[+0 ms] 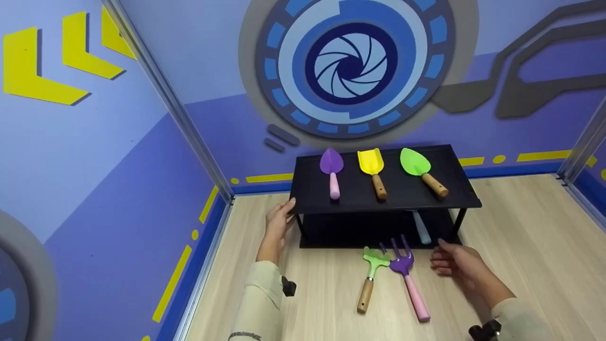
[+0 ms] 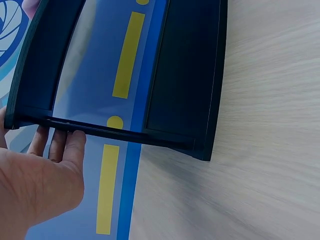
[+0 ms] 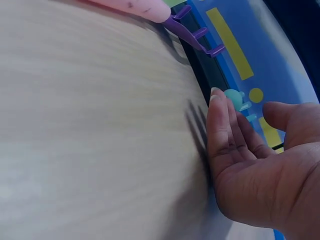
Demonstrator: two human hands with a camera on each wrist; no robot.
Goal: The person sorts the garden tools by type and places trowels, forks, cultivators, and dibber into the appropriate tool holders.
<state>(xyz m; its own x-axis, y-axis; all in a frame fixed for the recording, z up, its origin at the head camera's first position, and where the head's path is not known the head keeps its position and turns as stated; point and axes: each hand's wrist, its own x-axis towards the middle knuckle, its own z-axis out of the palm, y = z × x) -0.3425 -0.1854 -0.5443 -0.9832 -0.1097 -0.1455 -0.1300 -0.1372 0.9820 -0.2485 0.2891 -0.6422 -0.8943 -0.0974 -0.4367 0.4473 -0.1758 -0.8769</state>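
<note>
My left hand (image 1: 279,220) grips the left end of a black two-tier shelf (image 1: 350,203), thumb at the top edge. In the left wrist view its fingers (image 2: 75,147) curl against the shelf's side bar. My right hand (image 1: 461,265), fingers apart from the thumb and holding nothing, is by the shelf's front right corner. Close to it, a tool with a light blue handle (image 1: 422,227) lies on the lower tier, its head hidden under the top; the handle's round end (image 3: 233,99) shows beyond my right fingertips. A purple fork with a pink handle (image 1: 416,298) lies left of that hand.
On the top tier lie a purple trowel (image 1: 331,163), a yellow shovel (image 1: 370,162) and a green trowel (image 1: 415,162). A small green rake (image 1: 376,258) with a wooden handle lies on the table (image 1: 322,303) beside the fork. Printed walls (image 1: 213,123) stand behind and left.
</note>
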